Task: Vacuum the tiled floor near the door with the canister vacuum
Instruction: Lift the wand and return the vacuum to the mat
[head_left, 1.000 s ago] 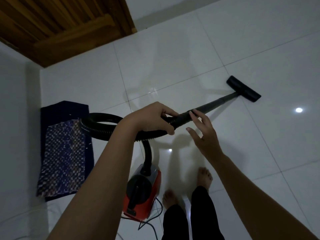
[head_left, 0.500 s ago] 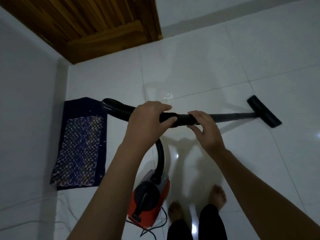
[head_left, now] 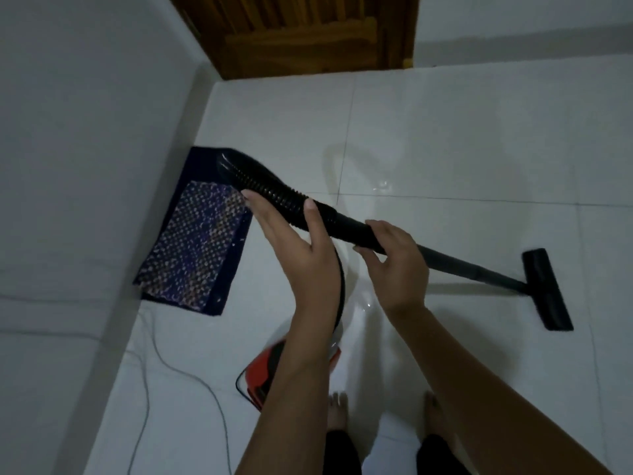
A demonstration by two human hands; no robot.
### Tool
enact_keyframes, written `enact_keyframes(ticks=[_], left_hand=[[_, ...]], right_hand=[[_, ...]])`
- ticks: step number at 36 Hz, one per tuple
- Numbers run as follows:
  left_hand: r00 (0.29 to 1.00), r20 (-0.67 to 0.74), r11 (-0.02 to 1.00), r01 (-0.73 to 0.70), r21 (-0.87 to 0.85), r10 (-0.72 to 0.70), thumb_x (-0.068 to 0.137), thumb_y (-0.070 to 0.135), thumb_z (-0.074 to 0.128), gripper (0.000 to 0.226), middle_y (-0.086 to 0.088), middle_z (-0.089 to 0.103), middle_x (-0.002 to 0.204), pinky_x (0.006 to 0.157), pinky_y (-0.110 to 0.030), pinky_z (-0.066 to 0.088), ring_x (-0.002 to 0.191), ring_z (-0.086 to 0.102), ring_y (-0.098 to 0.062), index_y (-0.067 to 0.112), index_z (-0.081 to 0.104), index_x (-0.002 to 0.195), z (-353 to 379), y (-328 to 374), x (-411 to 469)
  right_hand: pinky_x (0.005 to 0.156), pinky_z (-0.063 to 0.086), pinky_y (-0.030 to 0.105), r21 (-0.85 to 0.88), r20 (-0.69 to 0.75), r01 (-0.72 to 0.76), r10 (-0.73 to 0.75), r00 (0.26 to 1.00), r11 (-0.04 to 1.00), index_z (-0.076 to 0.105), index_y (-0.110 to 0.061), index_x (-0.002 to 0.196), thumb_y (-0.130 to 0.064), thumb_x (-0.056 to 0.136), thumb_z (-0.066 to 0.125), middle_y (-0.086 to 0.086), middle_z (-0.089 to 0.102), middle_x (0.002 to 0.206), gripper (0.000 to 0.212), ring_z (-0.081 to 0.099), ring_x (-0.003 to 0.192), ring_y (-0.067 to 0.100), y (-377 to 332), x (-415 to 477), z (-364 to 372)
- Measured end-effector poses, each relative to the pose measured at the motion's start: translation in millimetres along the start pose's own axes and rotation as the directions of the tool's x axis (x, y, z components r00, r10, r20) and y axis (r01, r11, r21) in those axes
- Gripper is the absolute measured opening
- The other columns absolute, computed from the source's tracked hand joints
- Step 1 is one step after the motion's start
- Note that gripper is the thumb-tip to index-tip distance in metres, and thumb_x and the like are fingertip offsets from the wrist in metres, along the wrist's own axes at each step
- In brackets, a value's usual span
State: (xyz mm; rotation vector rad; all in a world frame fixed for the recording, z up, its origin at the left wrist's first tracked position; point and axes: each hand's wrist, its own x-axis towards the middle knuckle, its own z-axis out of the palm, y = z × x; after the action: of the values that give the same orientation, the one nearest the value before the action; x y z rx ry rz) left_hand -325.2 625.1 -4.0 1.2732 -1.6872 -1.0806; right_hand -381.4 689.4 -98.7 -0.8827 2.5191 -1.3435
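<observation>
The red canister vacuum [head_left: 261,376] sits on the white tiled floor [head_left: 462,138] by my feet, partly hidden by my left forearm. Its black ribbed hose [head_left: 270,188] arcs up and joins the black wand [head_left: 462,265], which slopes down to the flat floor head [head_left: 548,289] on the tiles at right. My left hand [head_left: 294,245] lies under the ribbed hose with straight fingers and the thumb across it. My right hand [head_left: 394,262] grips the wand's thick upper end with curled fingers. The wooden door [head_left: 301,32] stands at the top.
A dark blue patterned mat [head_left: 197,245] lies on the floor against the white wall [head_left: 75,132] at left. The power cord [head_left: 154,354] trails over the floor left of the canister. My bare feet [head_left: 337,413] stand just right of the canister.
My left hand has let go of the handle and slid back onto the ribbed hose, fingers straightened. My right hand has closed round the wand. The view has swung left, and the floor head sits lower right.
</observation>
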Motion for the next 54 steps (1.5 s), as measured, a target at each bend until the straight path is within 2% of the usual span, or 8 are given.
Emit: enact_keyframes(ticks=[5, 9, 16, 31, 34, 43, 47, 54], left_hand=[[0.999, -0.053, 0.983, -0.018, -0.183, 0.009, 0.102, 0.01, 0.04, 0.071, 0.035, 0.007, 0.133, 0.088, 0.009, 0.028, 0.106, 0.027, 0.041, 0.014, -0.012, 0.151, 3.1, 4.4, -4.3], [0.997, -0.076, 0.974, -0.005, -0.225, -0.013, 0.101, 0.016, 0.045, 0.073, 0.005, 0.011, 0.16, 0.109, -0.011, 0.029, 0.139, 0.026, 0.002, 0.024, -0.006, 0.152, -7.1, 8.0, 5.2], [0.994, -0.109, 0.945, -0.028, -0.325, -0.008, 0.096, 0.021, 0.053, 0.076, -0.003, 0.026, 0.157, 0.115, -0.047, 0.032, 0.141, 0.033, -0.015, 0.031, 0.003, 0.153, -30.9, 19.1, 21.6], [0.991, -0.131, 0.969, -0.043, -0.242, 0.011, 0.099, 0.012, 0.048, 0.076, 0.009, 0.03, 0.153, 0.115, -0.035, 0.033, 0.138, 0.035, -0.004, 0.034, 0.0, 0.152, -72.8, -23.1, 18.4], [0.996, -0.09, 0.973, -0.025, -0.229, 0.004, 0.099, 0.005, 0.045, 0.07, 0.025, 0.037, 0.141, 0.103, -0.012, 0.037, 0.128, 0.041, 0.01, 0.031, 0.007, 0.152, -80.9, -39.9, 17.3], [0.981, -0.17, 0.965, -0.127, -0.228, 0.089, 0.097, 0.003, 0.049, 0.069, -0.006, 0.039, 0.15, 0.112, -0.041, 0.038, 0.133, 0.045, -0.016, 0.035, 0.015, 0.148, -120.1, -63.1, 59.1], [0.961, -0.234, 0.954, -0.203, -0.221, 0.15, 0.097, 0.003, 0.049, 0.068, -0.018, 0.043, 0.145, 0.109, -0.035, 0.042, 0.129, 0.049, -0.02, 0.038, 0.018, 0.146, -128.3, -77.4, 74.2], [0.911, -0.32, 0.929, -0.326, -0.178, 0.258, 0.099, 0.01, 0.045, 0.063, -0.007, 0.055, 0.125, 0.102, -0.028, 0.048, 0.113, 0.057, -0.007, 0.029, 0.017, 0.151, -122.5, -115.8, 91.8]], right_hand=[[0.09, 0.044, 0.029, -0.004, -0.003, 0.082, -0.082, 0.997, 0.997, 0.068, -0.008, 0.117, -0.022, 0.08, 0.077, 0.006, 0.072, 0.107, 0.041, 0.066, 0.102, 0.023, -9.5, -6.0, 0.5], [0.094, 0.046, 0.032, 0.123, 0.14, 0.122, -0.139, 0.98, 0.985, 0.061, -0.01, 0.128, -0.022, 0.087, 0.069, 0.005, 0.068, 0.117, 0.044, 0.058, 0.111, 0.02, -2.6, 0.1, -10.2], [0.106, 0.038, 0.03, 0.207, 0.435, 0.082, -0.167, 0.885, 0.975, 0.039, -0.025, 0.147, -0.023, 0.096, 0.056, -0.003, 0.056, 0.134, 0.054, 0.048, 0.121, 0.007, 12.7, 9.1, -16.3], [0.095, 0.043, 0.02, 0.269, 0.396, 0.143, -0.245, 0.885, 0.952, 0.053, -0.018, 0.137, -0.019, 0.09, 0.065, -0.005, 0.063, 0.127, 0.048, 0.056, 0.116, 0.008, -24.8, -20.6, 39.5], [0.092, 0.036, 0.01, 0.269, 0.41, 0.156, -0.259, 0.875, 0.951, 0.052, -0.02, 0.138, -0.019, 0.09, 0.066, -0.008, 0.063, 0.126, 0.05, 0.049, 0.111, -0.005, -43.8, -20.5, 56.7], [0.093, 0.031, -0.001, 0.479, 0.499, 0.152, -0.41, 0.763, 0.865, 0.03, -0.032, 0.144, -0.019, 0.097, 0.055, -0.028, 0.044, 0.124, 0.055, 0.041, 0.114, -0.021, -51.1, -19.3, 114.2], [0.094, 0.024, -0.004, 0.51, 0.598, 0.184, -0.5, 0.626, 0.84, 0.013, -0.046, 0.143, -0.033, 0.099, 0.044, -0.03, 0.033, 0.135, 0.056, 0.03, 0.12, -0.029, -6.6, -16.8, 131.9], [0.09, 0.035, 0.001, 0.634, 0.411, 0.288, -0.628, 0.661, 0.718, 0.01, -0.066, 0.14, -0.053, 0.096, 0.032, -0.031, 0.042, 0.13, 0.05, 0.047, 0.114, -0.014, 26.6, -24.5, 190.0]])
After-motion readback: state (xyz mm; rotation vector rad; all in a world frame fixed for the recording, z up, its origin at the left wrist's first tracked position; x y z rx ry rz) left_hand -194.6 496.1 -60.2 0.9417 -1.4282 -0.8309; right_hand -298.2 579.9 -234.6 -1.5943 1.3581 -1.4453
